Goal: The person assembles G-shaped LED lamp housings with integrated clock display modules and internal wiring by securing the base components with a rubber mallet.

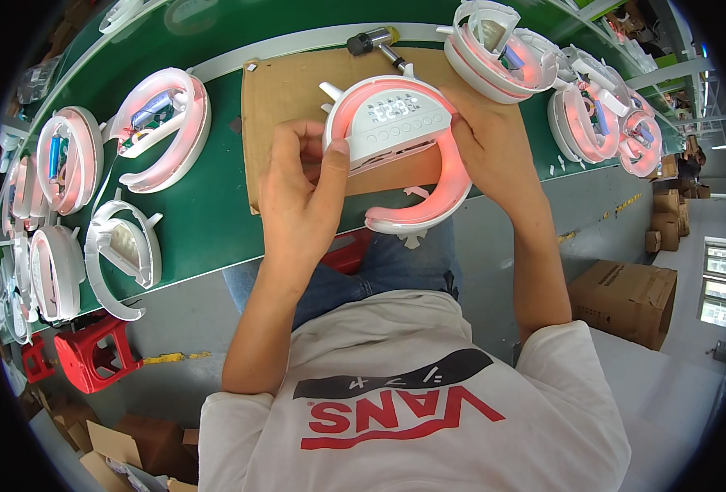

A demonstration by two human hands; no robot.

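Note:
Between my hands is a white, ring-shaped lamp clock (416, 135) with a lit digital display, a row of small round buttons and a curved rim glowing pink. It is tilted over the front part of a flat cardboard sheet (277, 98), with its curved tail reaching past the table edge toward me. My left hand (305, 184) grips the left end of the clock's front panel, thumb on its near side. My right hand (494, 148) holds the right side where the panel meets the glowing rim. Some of its fingers are hidden behind the lamp.
A hammer (371, 41) lies at the cardboard's far edge. Opened lamp bodies with blue cylindrical parts, such as one lamp housing (166, 127), stand on the green table (215, 209) at left and right. A red stool (96, 353) and a cardboard box (625, 303) are on the floor.

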